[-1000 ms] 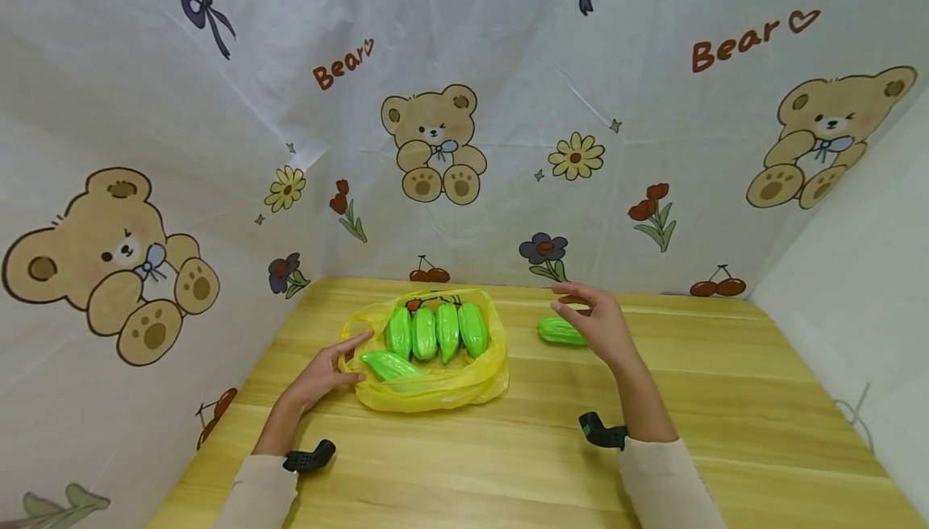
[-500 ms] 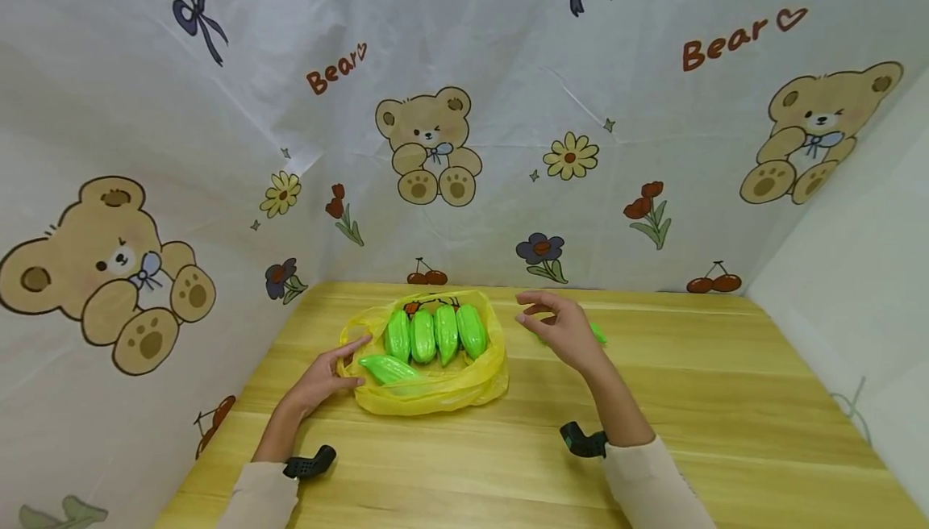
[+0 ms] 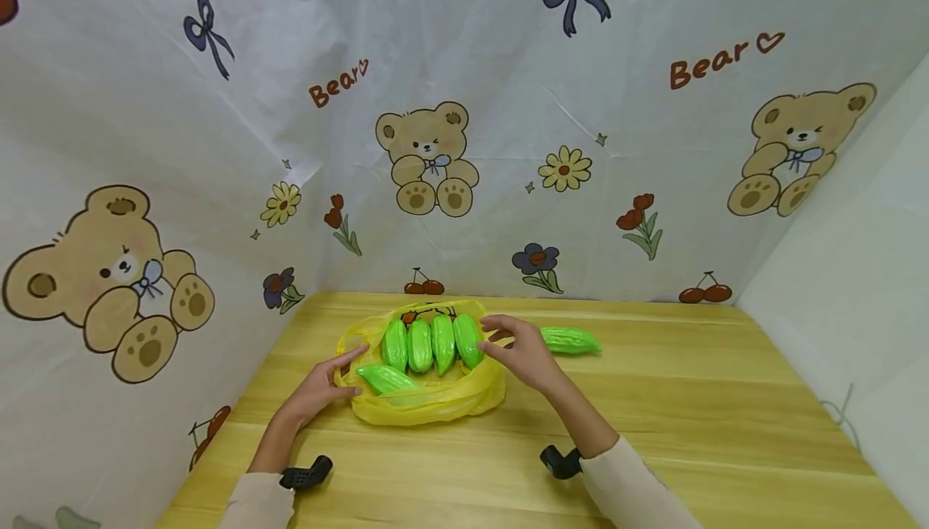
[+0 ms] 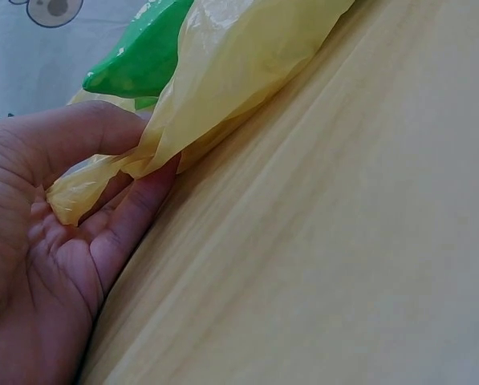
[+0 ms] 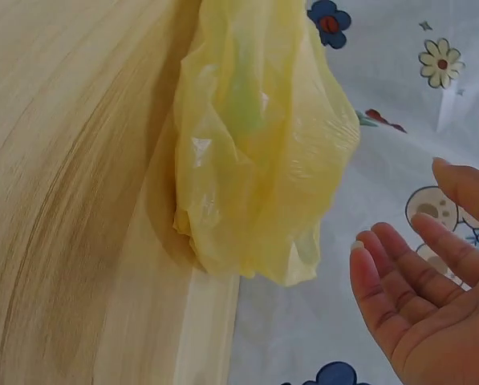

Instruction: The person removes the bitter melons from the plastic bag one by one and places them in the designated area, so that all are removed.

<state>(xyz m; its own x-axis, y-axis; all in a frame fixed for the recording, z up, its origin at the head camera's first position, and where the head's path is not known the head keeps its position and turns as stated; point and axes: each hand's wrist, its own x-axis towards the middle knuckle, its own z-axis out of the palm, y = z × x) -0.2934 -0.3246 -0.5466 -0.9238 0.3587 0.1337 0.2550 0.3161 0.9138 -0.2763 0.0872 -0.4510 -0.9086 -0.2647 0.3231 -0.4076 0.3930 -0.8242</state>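
A yellow plastic bag (image 3: 428, 408) lies on the table with its mouth spread wide. Inside it, several green bitter melons (image 3: 444, 345) stand in a row, and one more bitter melon (image 3: 385, 378) lies slantwise in front of them. My left hand (image 3: 317, 390) is at the bag's left side; in the left wrist view its thumb and fingers pinch the gathered plastic. Over the bag's right rim hovers my right hand (image 3: 524, 356), fingers loosely bent, holding nothing; the right wrist view shows it apart from the plastic. Another bitter melon (image 3: 569, 341) lies on the table beyond this hand, its left end hidden.
The wooden table (image 3: 689, 416) reaches back to a hanging white cloth (image 3: 501, 110) printed with bears and flowers. A plain white wall (image 3: 856, 295) stands on the right, with a thin cord (image 3: 842, 412) near the table's right edge.
My right hand has moved left, from above the loose bitter melon to the bag's right rim, leaving that melon on the table. My left hand stays at the bag.
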